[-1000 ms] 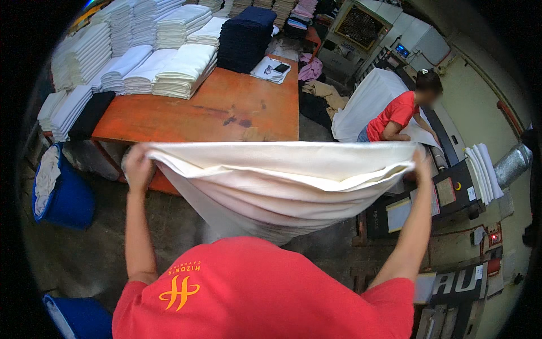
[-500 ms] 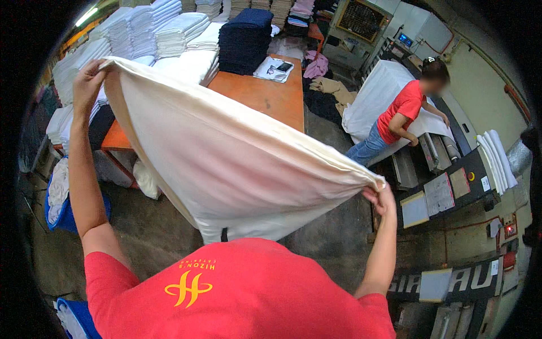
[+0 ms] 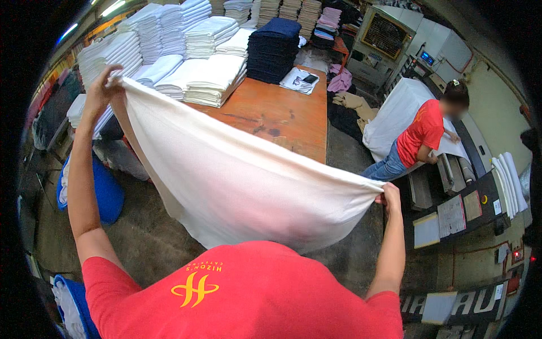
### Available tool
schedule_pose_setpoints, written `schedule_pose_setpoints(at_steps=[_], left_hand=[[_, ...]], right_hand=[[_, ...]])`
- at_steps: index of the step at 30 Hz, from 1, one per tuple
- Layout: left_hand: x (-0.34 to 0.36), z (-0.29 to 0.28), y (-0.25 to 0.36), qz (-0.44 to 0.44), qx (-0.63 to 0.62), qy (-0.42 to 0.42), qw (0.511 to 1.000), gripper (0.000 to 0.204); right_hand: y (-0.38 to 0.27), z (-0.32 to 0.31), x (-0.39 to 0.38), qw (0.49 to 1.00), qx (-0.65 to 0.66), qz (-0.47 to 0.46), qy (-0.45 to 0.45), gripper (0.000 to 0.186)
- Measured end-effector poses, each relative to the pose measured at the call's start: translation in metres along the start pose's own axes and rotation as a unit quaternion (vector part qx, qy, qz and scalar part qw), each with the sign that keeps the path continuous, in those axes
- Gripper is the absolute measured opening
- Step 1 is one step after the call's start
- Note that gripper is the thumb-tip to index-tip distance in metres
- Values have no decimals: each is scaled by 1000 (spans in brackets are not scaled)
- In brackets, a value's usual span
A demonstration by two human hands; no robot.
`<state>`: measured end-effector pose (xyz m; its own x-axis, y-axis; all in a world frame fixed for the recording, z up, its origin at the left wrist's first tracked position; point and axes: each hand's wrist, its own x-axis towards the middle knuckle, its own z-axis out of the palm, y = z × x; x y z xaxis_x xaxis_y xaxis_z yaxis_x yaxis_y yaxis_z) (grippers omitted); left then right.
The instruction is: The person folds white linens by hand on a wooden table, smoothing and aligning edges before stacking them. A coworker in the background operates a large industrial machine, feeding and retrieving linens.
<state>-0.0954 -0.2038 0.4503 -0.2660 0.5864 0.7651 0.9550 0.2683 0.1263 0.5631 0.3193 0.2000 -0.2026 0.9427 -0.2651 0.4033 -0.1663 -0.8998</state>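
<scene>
The left hand [image 3: 101, 91], raised high, pinches one end of the cloth [image 3: 248, 183], which hangs before the worktop [image 3: 268, 116]; the right hand [image 3: 390, 199], lower, pinches the other, their wide spacing apparently keeping the upper edge taut and the cloth open.

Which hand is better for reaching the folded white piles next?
Probably the left hand: in this view it is high up by the folded white piles, while the right hand is lower and farther right. Both grip the white cloth, though, so the left would need to let go.
</scene>
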Motion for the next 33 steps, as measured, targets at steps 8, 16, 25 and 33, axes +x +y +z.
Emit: schedule_pose_setpoints(at_steps=[8, 16, 25, 33], left_hand=[[-60, -46, -11, -87, -406, 48, 909, 28], [-126, 20, 25, -283, -451, 173, 829, 19], [-121, -2, 139, 251, -665, 238, 662, 13], [-11, 155, 286, -36, -743, 79, 663, 17]], right_hand=[[-28, -36, 0, 858, 429, -204, 194, 21], [-20, -67, 12, 861, 404, -229, 210, 23], [-29, -46, 36, 956, 290, -44, 28, 29], [-245, 200, -127, 883, 192, -271, -331, 14]])
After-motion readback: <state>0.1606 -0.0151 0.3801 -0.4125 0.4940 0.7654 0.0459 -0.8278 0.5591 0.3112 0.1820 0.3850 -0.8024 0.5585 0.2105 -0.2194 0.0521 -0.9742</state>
